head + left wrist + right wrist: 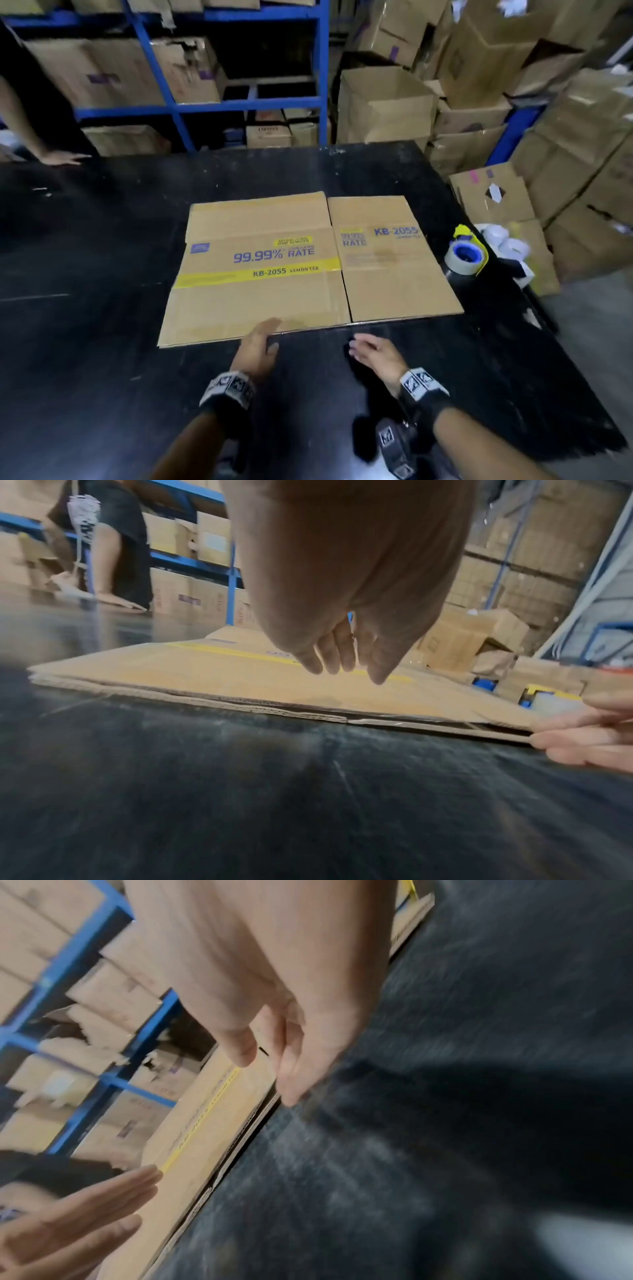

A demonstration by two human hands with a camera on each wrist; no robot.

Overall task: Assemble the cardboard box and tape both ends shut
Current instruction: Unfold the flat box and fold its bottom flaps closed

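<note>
A flattened cardboard box (274, 260) printed "KB-2055" with a yellow band lies on the black table (102, 274), its two layers showing along the near edge (308, 712). My left hand (262, 337) reaches over that near edge with straight fingers (329, 658) just above or on the cardboard (205, 1123). My right hand (368, 349) is to its right, fingers straight (287, 1085), the tips at the box's near edge (578, 735). Neither hand holds anything. A tape dispenser (466, 255) with a blue-cored roll stands right of the box.
Another person's hand (65, 158) rests on the table's far left edge. Blue shelving (246, 102) with cartons stands behind the table. Stacked cardboard boxes (565, 137) crowd the right side beyond the table's right edge (534, 308).
</note>
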